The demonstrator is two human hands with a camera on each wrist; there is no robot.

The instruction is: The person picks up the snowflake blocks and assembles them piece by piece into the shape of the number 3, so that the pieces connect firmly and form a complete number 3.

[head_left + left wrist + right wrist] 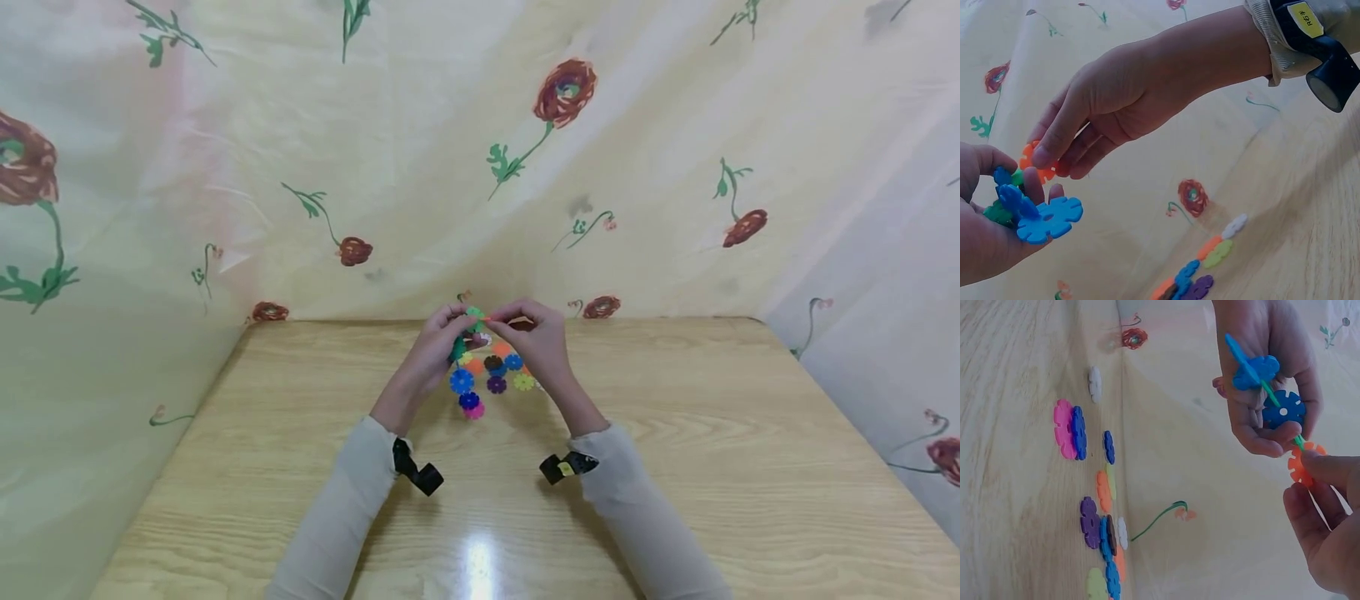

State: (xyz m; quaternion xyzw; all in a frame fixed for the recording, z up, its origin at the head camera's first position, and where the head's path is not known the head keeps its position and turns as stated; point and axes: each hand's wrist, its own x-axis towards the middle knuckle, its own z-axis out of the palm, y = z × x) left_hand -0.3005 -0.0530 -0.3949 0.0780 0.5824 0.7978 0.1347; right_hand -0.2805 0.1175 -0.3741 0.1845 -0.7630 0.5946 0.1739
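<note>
My left hand (435, 348) holds a joined cluster of slotted flower-shaped discs above the table. The cluster has a light blue disc (1054, 220), a dark blue disc (1291, 414) and green discs (999, 214). Between thumb and fingers my right hand (546, 343) pinches an orange flower disc (1297, 472). Its edge meets a green disc of the cluster; whether their slots are engaged, I cannot tell. Fingers of both hands partly hide the pieces.
Loose discs lie on the wooden table (712, 467) below the hands: a pink one (1064, 429), a purple one (1089, 522), a yellow-green one (1218, 253), and several blue, orange and white ones. A flowered cloth (420, 150) hangs behind the table's far edge.
</note>
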